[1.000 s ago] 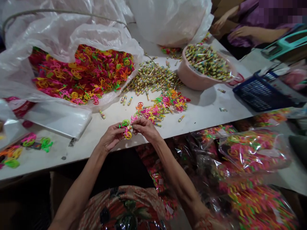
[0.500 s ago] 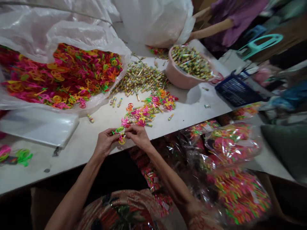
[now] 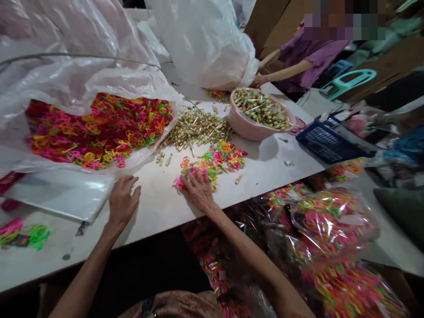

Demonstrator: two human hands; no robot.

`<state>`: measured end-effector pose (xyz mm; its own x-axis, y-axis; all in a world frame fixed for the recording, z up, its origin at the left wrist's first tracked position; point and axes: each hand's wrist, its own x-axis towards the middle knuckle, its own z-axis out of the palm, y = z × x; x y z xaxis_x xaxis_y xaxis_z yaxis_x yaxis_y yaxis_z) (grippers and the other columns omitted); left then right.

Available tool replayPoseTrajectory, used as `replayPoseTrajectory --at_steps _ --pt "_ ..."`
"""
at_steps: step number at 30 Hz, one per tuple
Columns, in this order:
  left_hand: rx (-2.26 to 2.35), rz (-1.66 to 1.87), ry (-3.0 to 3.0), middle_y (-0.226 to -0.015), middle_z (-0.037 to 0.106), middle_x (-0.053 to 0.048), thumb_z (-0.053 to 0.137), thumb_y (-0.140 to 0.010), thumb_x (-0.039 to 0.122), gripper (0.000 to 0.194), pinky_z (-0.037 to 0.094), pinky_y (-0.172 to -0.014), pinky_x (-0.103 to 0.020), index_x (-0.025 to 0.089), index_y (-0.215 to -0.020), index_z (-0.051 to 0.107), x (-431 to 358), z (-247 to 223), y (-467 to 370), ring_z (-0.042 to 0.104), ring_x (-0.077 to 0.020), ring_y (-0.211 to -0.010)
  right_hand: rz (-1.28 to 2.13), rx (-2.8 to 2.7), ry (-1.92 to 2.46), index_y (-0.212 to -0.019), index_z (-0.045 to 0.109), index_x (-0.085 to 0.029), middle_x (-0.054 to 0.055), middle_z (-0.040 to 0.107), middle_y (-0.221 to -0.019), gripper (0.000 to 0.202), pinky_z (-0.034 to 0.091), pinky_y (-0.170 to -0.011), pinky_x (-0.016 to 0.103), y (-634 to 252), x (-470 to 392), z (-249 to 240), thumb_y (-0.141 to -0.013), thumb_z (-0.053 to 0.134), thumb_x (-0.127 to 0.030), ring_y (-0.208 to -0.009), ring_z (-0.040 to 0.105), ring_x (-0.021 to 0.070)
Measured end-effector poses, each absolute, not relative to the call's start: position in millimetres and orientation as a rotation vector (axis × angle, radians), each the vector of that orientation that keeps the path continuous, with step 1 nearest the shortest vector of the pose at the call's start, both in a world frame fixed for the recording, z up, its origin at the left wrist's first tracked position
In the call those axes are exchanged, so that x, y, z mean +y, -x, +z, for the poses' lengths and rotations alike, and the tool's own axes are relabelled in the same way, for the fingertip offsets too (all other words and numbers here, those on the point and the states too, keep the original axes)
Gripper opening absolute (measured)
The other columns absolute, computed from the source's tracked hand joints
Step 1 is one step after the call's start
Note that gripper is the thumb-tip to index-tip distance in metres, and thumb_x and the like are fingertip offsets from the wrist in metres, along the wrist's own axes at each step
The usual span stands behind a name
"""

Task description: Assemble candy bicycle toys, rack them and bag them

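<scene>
My right hand (image 3: 200, 193) lies palm down, fingers spread, on the near end of a pile of small bright plastic pieces (image 3: 228, 157) in pink, green, orange and yellow. Whatever is under its palm is hidden. My left hand (image 3: 123, 202) is over the white table beside a stack of clear plastic bags (image 3: 66, 192), thumb and forefinger apart, with nothing visible between them. Behind the pile spreads a heap of small patterned tubes (image 3: 198, 126). A few loose tubes (image 3: 168, 159) lie in front of that heap.
A large plastic sack (image 3: 109, 132) of coloured pieces is at left. A pink basin (image 3: 247, 128) holds more tubes; a blue basket (image 3: 326, 141) stands to its right. Filled clear bags (image 3: 331, 221) lie below the table edge. Across the table, a person in purple (image 3: 298, 57) touches a white sack (image 3: 205, 48).
My hands have separated. The coloured piece they held together is no longer visible in them. My left hand moved left towards the bags; my right moved onto the pile. The view has tilted up.
</scene>
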<state>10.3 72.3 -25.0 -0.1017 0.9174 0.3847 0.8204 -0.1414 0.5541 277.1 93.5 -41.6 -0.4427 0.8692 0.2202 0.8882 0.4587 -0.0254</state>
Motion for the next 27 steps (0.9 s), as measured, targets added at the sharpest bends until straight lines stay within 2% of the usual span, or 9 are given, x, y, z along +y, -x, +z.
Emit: replayPoseTrajectory --at_steps 4,7,10,14,17,21,24,27 --pt "2.174 0.889 -2.144 -0.104 0.067 -0.012 0.042 -0.086 0.02 0.032 0.047 -0.09 -0.043 0.016 -0.104 0.068 77 -23 27 0.058 -0.0269 -0.098 -0.137 -2.369 1.821 -0.128 0.057 -0.021 0.013 0.053 -0.139 0.037 0.018 -0.108 0.057 -299 127 -37 -0.093 0.045 -0.029 -0.134 0.035 0.0331" --pt "2.199 0.69 -2.226 -0.108 0.065 -0.01 0.041 -0.083 0.011 0.036 0.048 -0.086 -0.038 0.019 -0.106 0.067 83 -20 34 0.057 -0.0254 -0.098 -0.082 -2.372 1.82 -0.127 0.057 -0.019 0.013 0.055 -0.136 0.039 0.023 -0.106 0.051 -290 159 -15 -0.091 0.044 -0.023 -0.129 0.04 0.0309" --pt "2.113 0.366 -2.383 -0.114 0.063 -0.01 0.041 -0.084 0.009 0.037 0.047 -0.082 -0.037 0.022 -0.109 0.066 91 -19 25 0.056 -0.0254 -0.099 -0.026 -2.525 1.718 -0.119 0.063 -0.018 0.012 0.058 -0.13 0.037 0.032 -0.098 0.043 -251 187 1 -0.088 0.042 -0.013 -0.118 0.048 0.027" --pt "2.0 0.036 -2.486 -0.105 0.063 -0.009 0.037 -0.089 0.01 0.03 0.045 -0.082 -0.036 0.02 -0.092 0.066 99 -22 12 0.054 -0.0247 -0.095 0.067 -2.787 1.569 -0.105 0.068 -0.016 0.014 0.063 -0.119 0.035 0.038 -0.089 0.036 -207 209 2 -0.087 0.039 -0.008 -0.112 0.053 0.0253" --pt "2.01 0.057 -2.419 -0.099 0.063 -0.008 0.038 -0.09 0.011 0.028 0.043 -0.082 -0.034 0.02 -0.09 0.065 100 -25 8 0.054 -0.0228 -0.095 0.3 -2.6 1.817 -0.107 0.067 -0.018 0.011 0.067 -0.11 0.032 0.043 -0.077 0.031 -199 217 0 -0.085 0.044 -0.013 -0.101 0.059 0.0228" --pt "2.012 0.206 -2.338 -0.1 0.062 -0.008 0.041 -0.091 0.016 0.024 0.043 -0.077 -0.034 0.021 -0.095 0.064 102 -27 2 0.052 -0.0238 -0.099 0.579 -2.26 2.086 -0.106 0.068 -0.018 0.009 0.071 -0.106 0.031 0.044 -0.068 0.026 -186 222 -2 -0.084 0.05 -0.031 -0.096 0.064 0.0221" --pt "1.946 0.297 -2.331 -0.101 0.063 -0.01 0.04 -0.09 0.013 0.026 0.045 -0.079 -0.036 0.02 -0.09 0.066 101 -30 0 0.053 -0.0247 -0.1 0.528 -2.318 2.139 -0.108 0.067 -0.016 0.014 0.07 -0.109 0.036 0.046 -0.072 0.029 -172 225 -1 -0.083 0.051 -0.035 -0.1 0.065 0.0253" --pt "1.881 0.446 -2.304 -0.11 0.062 -0.01 0.042 -0.088 0.011 0.027 0.046 -0.085 -0.037 0.021 -0.088 0.068 96 -35 3 0.055 -0.0242 -0.102 0.358 -2.498 2.092 -0.106 0.068 -0.014 0.018 0.07 -0.109 0.032 0.047 -0.078 0.031 -166 228 3 -0.085 0.047 -0.026 -0.104 0.065 0.027"
